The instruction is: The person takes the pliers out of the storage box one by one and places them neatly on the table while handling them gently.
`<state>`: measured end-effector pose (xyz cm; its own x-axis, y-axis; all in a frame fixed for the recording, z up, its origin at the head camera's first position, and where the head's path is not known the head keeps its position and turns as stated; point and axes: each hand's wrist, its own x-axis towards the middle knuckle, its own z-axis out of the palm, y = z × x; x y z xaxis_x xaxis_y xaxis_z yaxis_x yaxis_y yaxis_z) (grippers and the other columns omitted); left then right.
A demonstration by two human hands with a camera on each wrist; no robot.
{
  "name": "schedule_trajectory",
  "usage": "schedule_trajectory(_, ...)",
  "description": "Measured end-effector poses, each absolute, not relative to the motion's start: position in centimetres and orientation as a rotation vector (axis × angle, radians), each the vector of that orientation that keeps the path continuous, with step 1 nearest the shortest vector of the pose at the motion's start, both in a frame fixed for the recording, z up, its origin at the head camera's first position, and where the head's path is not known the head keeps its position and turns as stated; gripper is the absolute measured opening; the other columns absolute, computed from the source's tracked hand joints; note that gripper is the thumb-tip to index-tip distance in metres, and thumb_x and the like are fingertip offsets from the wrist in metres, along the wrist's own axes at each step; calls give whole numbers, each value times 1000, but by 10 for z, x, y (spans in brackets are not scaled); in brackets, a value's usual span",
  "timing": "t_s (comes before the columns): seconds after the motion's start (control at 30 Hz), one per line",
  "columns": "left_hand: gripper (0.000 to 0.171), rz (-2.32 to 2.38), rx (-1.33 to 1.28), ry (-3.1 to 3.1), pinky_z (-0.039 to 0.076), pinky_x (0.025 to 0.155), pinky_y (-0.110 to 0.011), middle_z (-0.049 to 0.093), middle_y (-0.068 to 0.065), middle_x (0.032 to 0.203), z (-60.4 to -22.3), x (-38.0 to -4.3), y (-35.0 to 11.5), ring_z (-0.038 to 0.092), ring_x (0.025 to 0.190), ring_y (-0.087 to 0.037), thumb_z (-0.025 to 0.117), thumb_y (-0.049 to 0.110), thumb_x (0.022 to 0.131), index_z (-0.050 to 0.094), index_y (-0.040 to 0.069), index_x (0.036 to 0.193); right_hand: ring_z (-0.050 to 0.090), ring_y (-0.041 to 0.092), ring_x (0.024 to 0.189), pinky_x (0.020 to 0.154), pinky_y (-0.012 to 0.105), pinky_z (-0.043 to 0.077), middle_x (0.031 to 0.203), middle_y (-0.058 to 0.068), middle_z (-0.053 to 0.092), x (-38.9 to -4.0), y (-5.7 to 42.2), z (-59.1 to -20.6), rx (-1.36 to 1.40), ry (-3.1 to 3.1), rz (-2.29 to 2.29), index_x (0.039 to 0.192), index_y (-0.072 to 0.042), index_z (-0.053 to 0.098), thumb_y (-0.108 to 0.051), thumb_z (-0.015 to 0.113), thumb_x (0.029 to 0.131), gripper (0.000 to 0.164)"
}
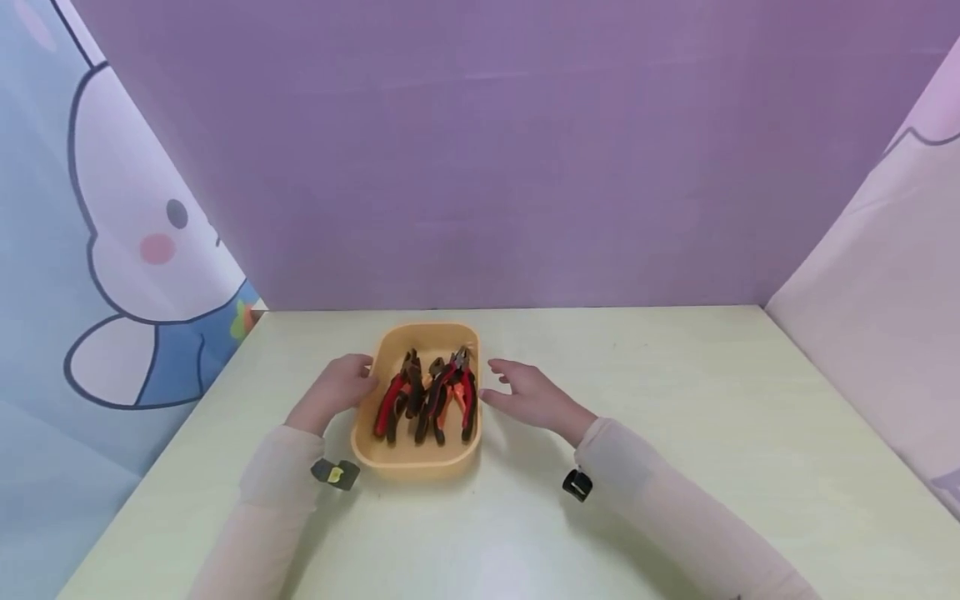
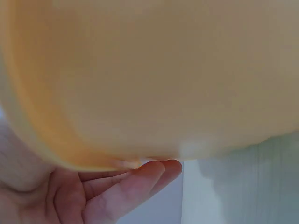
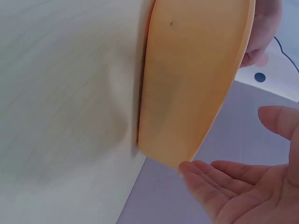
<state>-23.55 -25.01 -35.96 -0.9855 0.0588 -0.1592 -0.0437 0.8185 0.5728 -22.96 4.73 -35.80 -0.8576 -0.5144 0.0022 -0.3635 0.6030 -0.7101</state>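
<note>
A yellow-orange plastic bin [image 1: 423, 465] stands on the table, holding several pairs of pliers [image 1: 468, 400] with red, black and orange handles. At its left side is my left hand [image 1: 341, 385], loosely bent, fingertips right at the rim. The left wrist view is mostly filled by the bin's wall [image 2: 163, 70], with the fingers [image 2: 128, 191] stretched along below its edge. My right hand [image 1: 536, 400] is by the right side, thumb and fingers spread apart. In the right wrist view its fingertips [image 3: 189, 170] reach the corner of the bin wall [image 3: 187, 84].
The pale table [image 1: 675, 433] ends at a purple back wall [image 1: 517, 183]. A cartoon-printed cloth [image 1: 150, 208] hangs on the left, and a pale one [image 1: 885, 292] on the right. Each wrist wears a small dark device, the left one [image 1: 335, 473] bearing a yellow mark.
</note>
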Motion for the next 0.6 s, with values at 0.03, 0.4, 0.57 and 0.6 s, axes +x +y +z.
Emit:
schedule_trajectory(0.03,52,913,-6,2824,53,80,-44,51,-35,124,-359,-236,-249,63,96,-36,48,12,90,38,-15,133,48,34,124,101,46,40,143,17,42,-230,46,-358,-738,2628,-1092,141,2,37,-32,54,93,62)
schedule_trajectory(0.4,51,899,-66,2834,53,79,-43,52,-32,124,-357,-236,-241,63,96,-34,48,12,90,39,-13,133,43,32,129,107,43,34,142,17,43,-229,42,-353,-771,2706,-1020,140,3,38,-30,55,92,60)
schedule_trajectory(0.57,49,867,-62,2857,53,79,-43,53,-32,122,-355,-235,-240,63,94,-33,47,12,89,42,-13,132,37,32,133,109,43,30,142,17,43,-229,37,-348,-814,2722,-1011,140,3,38,-30,56,92,60)
schedule_trajectory(0.6,49,864,-69,2857,53,80,-43,53,-32,123,-355,-235,-240,63,95,-34,47,12,90,42,-13,132,38,32,133,109,43,30,142,18,43,-229,36,-348,-826,2721,-1012,139,3,38,-29,56,92,60)
